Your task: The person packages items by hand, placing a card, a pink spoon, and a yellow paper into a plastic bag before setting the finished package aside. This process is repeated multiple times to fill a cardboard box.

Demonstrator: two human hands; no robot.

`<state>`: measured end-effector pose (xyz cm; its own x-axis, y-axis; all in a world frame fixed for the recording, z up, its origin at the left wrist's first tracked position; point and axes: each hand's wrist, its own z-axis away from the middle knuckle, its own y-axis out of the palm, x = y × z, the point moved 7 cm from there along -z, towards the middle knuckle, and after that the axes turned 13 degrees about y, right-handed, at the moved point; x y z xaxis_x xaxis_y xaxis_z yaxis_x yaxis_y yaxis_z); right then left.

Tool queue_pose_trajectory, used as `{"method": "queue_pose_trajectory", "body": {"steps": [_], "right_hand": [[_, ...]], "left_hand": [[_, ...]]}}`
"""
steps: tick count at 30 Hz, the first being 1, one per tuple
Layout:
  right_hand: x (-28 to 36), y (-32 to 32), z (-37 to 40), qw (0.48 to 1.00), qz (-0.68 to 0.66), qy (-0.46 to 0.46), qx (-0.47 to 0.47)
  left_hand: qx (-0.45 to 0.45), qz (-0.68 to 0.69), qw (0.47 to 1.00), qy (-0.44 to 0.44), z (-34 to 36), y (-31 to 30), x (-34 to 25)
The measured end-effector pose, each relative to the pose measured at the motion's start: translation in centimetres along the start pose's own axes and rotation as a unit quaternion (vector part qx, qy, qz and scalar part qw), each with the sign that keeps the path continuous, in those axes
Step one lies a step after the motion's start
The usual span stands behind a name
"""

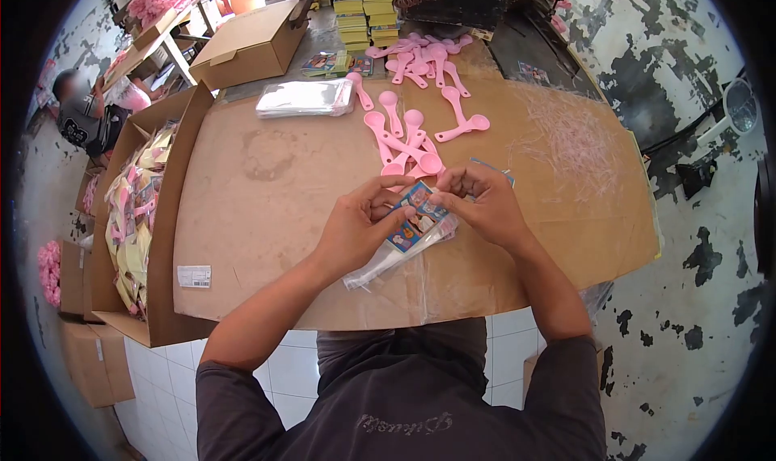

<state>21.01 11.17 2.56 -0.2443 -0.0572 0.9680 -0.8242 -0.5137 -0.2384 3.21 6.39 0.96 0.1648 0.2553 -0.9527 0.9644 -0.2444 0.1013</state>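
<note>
A small, colourful printed card with blue edges is held in front of me, over the near part of the cardboard-topped table. My left hand pinches its left side between thumb and fingers. At the card's upper right edge, the fingers of my right hand are closed in a pinch. Clear plastic bags lie beneath the card and between my hands. Just beyond my fingertips is a loose group of pink measuring spoons. Behind my right hand, a blue-edged piece is partly hidden.
A stack of clear bags lies further back, near more pink spoons and piled card bundles. An open carton of packed bags stands left. Thin plastic strips lie right. A person sits far left.
</note>
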Motion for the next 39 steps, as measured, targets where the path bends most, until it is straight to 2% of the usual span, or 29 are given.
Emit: {"method": "queue_pose_trajectory", "body": {"steps": [1,4,7,10,13,16,19,22,25,28,34,37,39], "right_hand": [[-0.1,0.0,-0.1,0.999,0.045,0.006,-0.003],[2.0,0.6,-0.4,0.98,0.122,-0.145,0.052],[2.1,-3.3,-3.7,0.977,0.188,-0.077,-0.063],[1.0,-5.7,-7.1,0.867,0.413,-0.225,-0.166],[0.4,-4.8,-7.5,0.832,0.506,-0.202,-0.11],[0.3,-4.6,-7.7,0.858,0.473,-0.183,-0.08],[3.1,-4.9,-5.8,0.906,0.391,-0.125,-0.108],[4.5,-4.9,-3.9,0.987,0.099,-0.086,-0.096],[5.8,-3.3,-2.3,0.991,-0.085,-0.083,-0.059],[5.4,-2.8,-2.1,0.984,-0.113,-0.1,-0.095],[4.4,-0.9,-1.3,0.978,-0.165,-0.109,-0.073],[2.8,-0.1,-1.2,0.984,-0.137,-0.1,-0.063],[2.9,0.2,-1.4,0.991,0.005,-0.133,-0.015]], "left_hand": [[-0.002,-0.001,1.0,0.001,0.0,-0.1,0.0],[-0.006,-0.006,1.0,-0.001,0.0,-0.6,0.0],[-0.015,0.0,1.0,-0.013,0.1,-0.8,0.0],[-0.023,0.028,0.999,-0.01,0.0,-0.8,0.1],[-0.017,0.035,0.999,-0.014,-0.1,-1.2,0.4],[-0.023,0.042,0.999,-0.024,-0.1,-1.3,0.2],[-0.037,0.056,0.998,-0.004,-0.2,-1.3,-0.2],[-0.034,0.071,0.997,0.008,-0.1,-1.0,-0.3],[-0.018,0.074,0.997,0.008,0.0,-0.4,-0.1],[-0.009,0.057,0.998,-0.01,0.2,-0.3,0.1],[-0.033,0.072,0.997,-0.024,0.0,-0.7,0.8],[-0.049,0.072,0.996,-0.022,-0.1,-1.1,1.4],[-0.043,0.082,0.995,-0.037,-0.1,-1.3,1.5]]}}
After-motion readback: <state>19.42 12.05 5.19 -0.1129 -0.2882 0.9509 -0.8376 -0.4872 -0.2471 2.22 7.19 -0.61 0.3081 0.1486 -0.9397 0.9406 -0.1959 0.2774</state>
